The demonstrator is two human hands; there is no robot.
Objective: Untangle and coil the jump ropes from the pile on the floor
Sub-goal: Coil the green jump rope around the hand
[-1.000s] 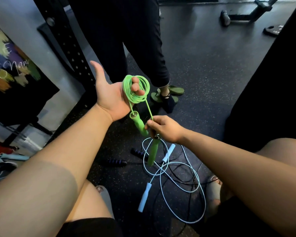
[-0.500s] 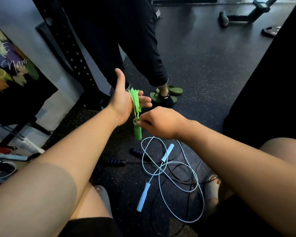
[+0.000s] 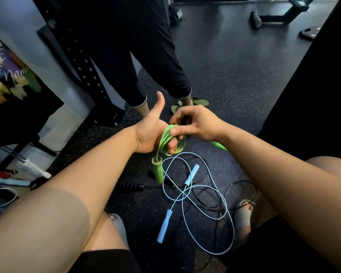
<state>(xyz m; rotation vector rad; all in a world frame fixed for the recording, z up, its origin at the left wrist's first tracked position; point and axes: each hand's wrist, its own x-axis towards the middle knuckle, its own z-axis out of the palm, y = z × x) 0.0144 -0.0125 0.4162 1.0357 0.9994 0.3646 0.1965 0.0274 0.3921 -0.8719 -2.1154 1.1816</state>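
The green jump rope (image 3: 180,145) is wound in a coil around the fingers of my left hand (image 3: 150,131), whose thumb points up. My right hand (image 3: 195,123) reaches over the top of the coil and pinches its strands between thumb and fingers. One green handle (image 3: 158,171) hangs from the coil below my left hand. The other green handle (image 3: 219,146) sticks out under my right wrist. On the floor below lies a light blue rope (image 3: 220,196) in loose loops, tangled with a thin black rope (image 3: 242,186).
Another person in black trousers (image 3: 126,56) and green sandals (image 3: 200,102) stands just beyond my hands. A black and purple handle (image 3: 130,187) lies on the floor left of the pile. My knees and slippered feet (image 3: 242,215) flank the ropes. A perforated rack upright (image 3: 81,62) stands at left.
My right hand let go of the green handle and rose onto the top of the coil. That handle now hangs free below my left hand, and the second handle swung out to the right.
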